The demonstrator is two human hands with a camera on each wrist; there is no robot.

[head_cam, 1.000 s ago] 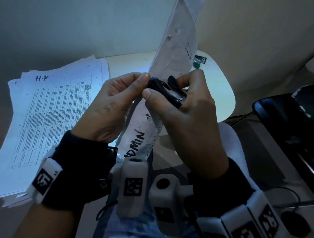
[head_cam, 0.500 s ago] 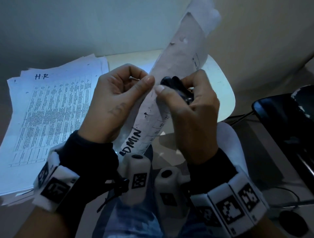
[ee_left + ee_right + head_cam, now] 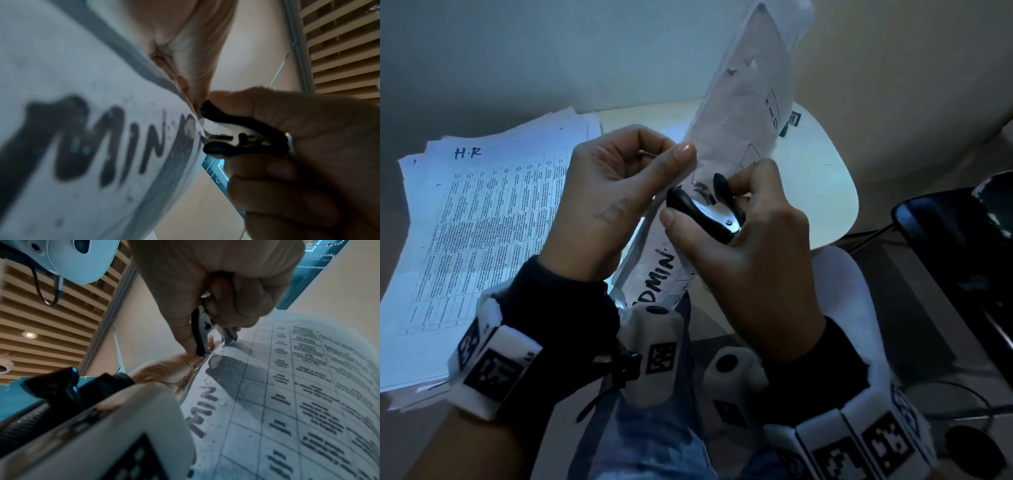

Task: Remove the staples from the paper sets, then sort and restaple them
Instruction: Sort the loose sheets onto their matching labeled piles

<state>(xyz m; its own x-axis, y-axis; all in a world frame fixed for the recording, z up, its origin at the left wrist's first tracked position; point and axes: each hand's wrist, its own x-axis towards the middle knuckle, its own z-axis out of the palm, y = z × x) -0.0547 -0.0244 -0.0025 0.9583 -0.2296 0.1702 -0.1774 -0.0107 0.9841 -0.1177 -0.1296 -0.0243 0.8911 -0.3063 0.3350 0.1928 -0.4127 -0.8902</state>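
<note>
My left hand (image 3: 619, 192) pinches the edge of a curled paper set (image 3: 743, 113) marked "ADMIN", holding it upright over my lap. My right hand (image 3: 739, 240) grips a black staple remover (image 3: 705, 212) with metal claws, which stand slightly apart against the sheet's corner just above the lettering. In the left wrist view the remover (image 3: 242, 138) touches the page (image 3: 82, 129) beside my left fingers (image 3: 195, 65). In the right wrist view its claws (image 3: 224, 337) meet the printed sheet (image 3: 298, 386). I cannot make out the staple itself.
A thick stack of printed pages marked "H.R" (image 3: 482, 222) lies on the left. A small white round-cornered table (image 3: 825, 178) stands behind the hands, with a green stapler (image 3: 791, 123) peeking out past the held paper. A dark chair (image 3: 955, 246) stands at the right.
The paper set has lifted and swung a little right. The right hand with the remover has slid down the sheet, and the remover's arms now stand spread against the paper. The left thumb has straightened.
</note>
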